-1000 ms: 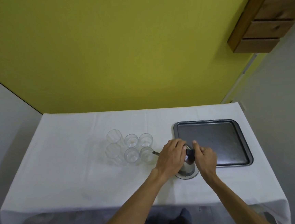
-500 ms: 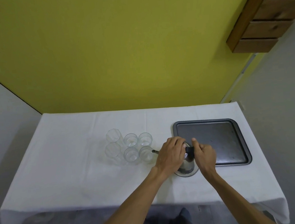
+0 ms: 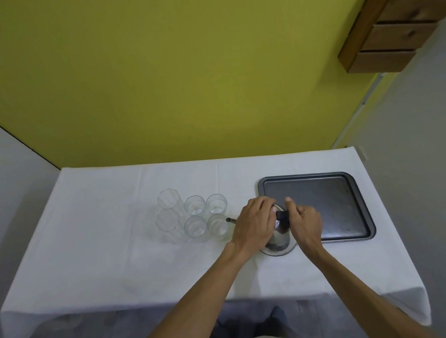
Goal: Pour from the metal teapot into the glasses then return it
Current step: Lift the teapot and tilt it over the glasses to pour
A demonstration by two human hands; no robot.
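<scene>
The metal teapot (image 3: 278, 238) stands on the white tablecloth just left of the dark tray (image 3: 326, 194), its thin spout (image 3: 231, 220) aimed at the nearest glass. My left hand (image 3: 253, 225) lies over the lid and the pot's left side. My right hand (image 3: 303, 222) grips the black handle (image 3: 282, 214). Several clear glasses (image 3: 193, 217) stand in a cluster to the left of the spout; two taller ones are at the far left. Most of the teapot's top is hidden under my hands.
The white tablecloth (image 3: 88, 248) covers the whole table, with a yellow wall behind it. A wooden shelf unit (image 3: 398, 24) hangs at the upper right. The tray's near-left corner sits close to the teapot and my right hand.
Both hands and the teapot stay in about the same place; the view has shifted slightly. No clear movement of the pot or glasses.
</scene>
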